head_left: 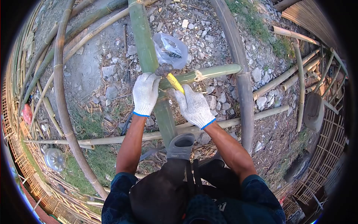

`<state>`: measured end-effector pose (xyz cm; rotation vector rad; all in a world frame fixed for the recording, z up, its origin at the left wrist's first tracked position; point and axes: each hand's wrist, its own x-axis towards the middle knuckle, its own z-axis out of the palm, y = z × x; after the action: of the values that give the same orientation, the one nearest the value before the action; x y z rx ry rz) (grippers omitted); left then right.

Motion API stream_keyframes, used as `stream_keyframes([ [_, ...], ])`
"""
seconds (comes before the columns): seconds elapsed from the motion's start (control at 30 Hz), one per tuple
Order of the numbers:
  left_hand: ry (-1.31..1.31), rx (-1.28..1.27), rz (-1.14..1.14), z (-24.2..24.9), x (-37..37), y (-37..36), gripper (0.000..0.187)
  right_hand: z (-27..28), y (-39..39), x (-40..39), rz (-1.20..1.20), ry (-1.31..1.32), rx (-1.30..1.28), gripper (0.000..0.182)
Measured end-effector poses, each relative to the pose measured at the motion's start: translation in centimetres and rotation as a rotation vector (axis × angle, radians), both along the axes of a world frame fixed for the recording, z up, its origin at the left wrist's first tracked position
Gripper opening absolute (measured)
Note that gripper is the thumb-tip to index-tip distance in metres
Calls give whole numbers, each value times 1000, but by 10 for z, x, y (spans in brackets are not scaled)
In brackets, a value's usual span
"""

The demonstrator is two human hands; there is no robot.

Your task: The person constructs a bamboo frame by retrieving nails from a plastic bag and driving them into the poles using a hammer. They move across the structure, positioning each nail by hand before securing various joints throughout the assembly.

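Observation:
My right hand [193, 106], in a white knit glove with a blue cuff, grips the yellow handle of a hammer [175, 83]. The dark hammer head lies over the joint where a short green bamboo piece [214, 71] meets a thick green bamboo pole [143, 41]. My left hand [146, 93], gloved the same way, is beside the hammer head on the pole's left side. Its fingers are curled together, and whatever they pinch is hidden. A grey shoe [181, 145] on my foot is over the pole's near end.
A clear plastic bag [170, 50] with small dark contents lies just beyond the joint. Long weathered bamboo poles [245, 93] run on both sides, and a thin one [112, 140] crosses near my feet. Stones and grass cover the ground. A plastic bottle [54, 159] lies at left.

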<state>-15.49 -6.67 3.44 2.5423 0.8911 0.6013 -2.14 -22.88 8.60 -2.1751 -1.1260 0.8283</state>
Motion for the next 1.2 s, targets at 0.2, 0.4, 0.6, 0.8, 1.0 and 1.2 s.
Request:
stream_keyframes([
  [0.2, 47, 4, 8, 1, 2, 1, 13, -10, -6, -2, -36, 3, -14, 31],
  [0.4, 89, 39, -39, 2, 4, 6, 13, -11, -3, -4, -23, -6, -42, 30],
  [0.6, 178, 27, -87, 9, 3, 8, 15, -9, -10, -6, -55, 16, 43, 29],
  [0.8, 210, 50, -101, 9, 7, 10, 16, -20, -11, -6, -27, -1, 11, 30],
  [1.0, 155, -24, -86, 12, 9, 9, 10, -26, -6, -6, -67, 49, 8, 31],
  [1.2, -7, -228, 48, 7, 4, 4, 8, -4, -4, -1, -141, 143, -73, 35],
])
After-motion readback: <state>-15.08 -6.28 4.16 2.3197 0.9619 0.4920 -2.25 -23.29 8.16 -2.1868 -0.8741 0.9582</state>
